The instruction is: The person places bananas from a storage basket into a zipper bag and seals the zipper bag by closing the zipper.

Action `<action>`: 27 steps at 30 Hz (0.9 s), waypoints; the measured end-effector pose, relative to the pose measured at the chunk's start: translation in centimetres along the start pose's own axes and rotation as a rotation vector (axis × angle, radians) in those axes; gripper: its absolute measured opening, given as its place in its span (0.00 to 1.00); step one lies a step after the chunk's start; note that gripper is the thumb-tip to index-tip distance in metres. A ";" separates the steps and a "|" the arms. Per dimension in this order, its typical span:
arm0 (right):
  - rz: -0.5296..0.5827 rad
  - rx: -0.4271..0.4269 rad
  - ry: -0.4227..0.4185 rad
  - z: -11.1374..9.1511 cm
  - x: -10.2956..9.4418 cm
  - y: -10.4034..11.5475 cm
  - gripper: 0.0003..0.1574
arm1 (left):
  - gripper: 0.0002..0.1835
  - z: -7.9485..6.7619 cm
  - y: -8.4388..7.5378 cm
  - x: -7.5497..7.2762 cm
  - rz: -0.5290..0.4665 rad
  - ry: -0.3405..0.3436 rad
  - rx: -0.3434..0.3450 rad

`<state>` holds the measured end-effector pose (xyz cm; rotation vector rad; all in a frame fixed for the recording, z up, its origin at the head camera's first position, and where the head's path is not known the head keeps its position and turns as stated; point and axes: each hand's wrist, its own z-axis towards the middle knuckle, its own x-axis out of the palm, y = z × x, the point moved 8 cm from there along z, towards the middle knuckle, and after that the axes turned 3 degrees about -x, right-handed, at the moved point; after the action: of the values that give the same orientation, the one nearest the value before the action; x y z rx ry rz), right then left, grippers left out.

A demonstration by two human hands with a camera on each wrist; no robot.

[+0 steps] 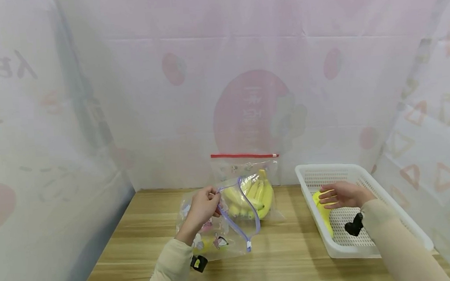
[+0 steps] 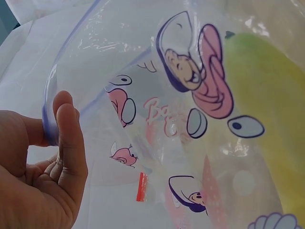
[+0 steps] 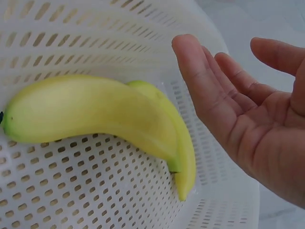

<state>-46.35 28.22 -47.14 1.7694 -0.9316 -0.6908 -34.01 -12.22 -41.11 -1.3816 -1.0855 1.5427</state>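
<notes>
My left hand pinches the rim of a clear zip bag between thumb and fingers. The bag has a purple slider zip and printed cartoon shells, and its mouth gapes toward the right. Something yellow shows through its plastic, probably a banana. Over the white basket, my right hand hovers with fingers extended, holding nothing. Below it, two yellow bananas lie in the basket, one overlapping the other. The right hand appears apart from both.
Behind the purple-zip bag stands another clear bag with a red zip, with several bananas in it against the back wall. A wooden table lies underneath. Printed cloth walls enclose the back and both sides.
</notes>
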 end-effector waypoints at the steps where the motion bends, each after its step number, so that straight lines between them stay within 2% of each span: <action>1: 0.010 0.011 -0.007 0.0 -0.2 -0.4 0.31 | 0.09 0.0 0.0 -0.1 0.002 -0.001 0.000; 6: 0.029 0.079 -0.055 0.4 -1.0 -2.5 0.30 | 0.08 0.0 0.0 -0.3 0.007 -0.006 0.004; 8: 0.027 0.119 -0.098 0.5 -1.3 -3.4 0.29 | 0.08 -0.1 0.0 -0.4 0.009 -0.008 0.007; 15: -0.092 0.254 -0.218 0.5 -1.9 -5.7 0.22 | 0.10 -0.3 0.2 -0.3 0.008 0.007 0.006; 21: -0.202 0.303 -0.246 0.5 -1.8 -6.6 0.29 | 0.10 -0.4 0.3 -0.1 0.011 0.025 0.017; 27: -0.235 0.310 -0.259 0.5 -1.7 -6.9 0.39 | 0.07 -0.4 0.1 0.1 0.008 0.018 0.020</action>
<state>-45.74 30.97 -53.75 2.1216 -1.0581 -0.9867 -33.62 -12.09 -41.28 -1.3855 -1.0521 1.5401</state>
